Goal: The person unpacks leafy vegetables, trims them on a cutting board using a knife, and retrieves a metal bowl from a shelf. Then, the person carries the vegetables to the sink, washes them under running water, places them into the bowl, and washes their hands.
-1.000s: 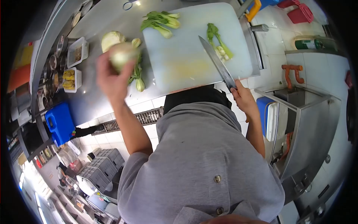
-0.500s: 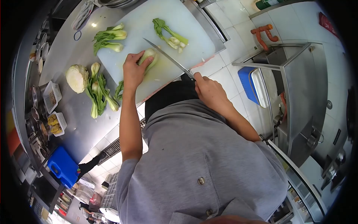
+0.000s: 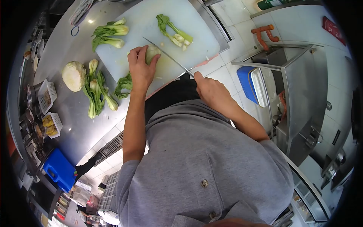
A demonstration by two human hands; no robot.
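Note:
On the white cutting board (image 3: 138, 20), my left hand (image 3: 142, 68) grips a bok choy (image 3: 152, 53) by its pale base. Its green leaves (image 3: 123, 85) stick out beside my left wrist. My right hand (image 3: 212, 89) is wrapped round the handle of a knife (image 3: 169, 55). The blade slants across the board, close to the right side of the bok choy; whether it touches is unclear. Trimmed bok choy pieces (image 3: 177, 37) lie beyond the knife. Several bok choy (image 3: 113, 31) rest at the board's left edge.
A pale cabbage (image 3: 73, 76) and more bok choy (image 3: 96, 89) sit on the steel table (image 3: 81, 113). White baskets (image 3: 55, 125) stand at its left edge, near a blue jerrycan (image 3: 59, 170). A blue cooler (image 3: 251, 85) is on the floor at right, by a steel sink unit (image 3: 304, 87).
My left hand has shifted its grip, fingers now over the top of the bok choy's base, and the base has turned. The knife stays close to its earlier place; the view has shifted slightly.

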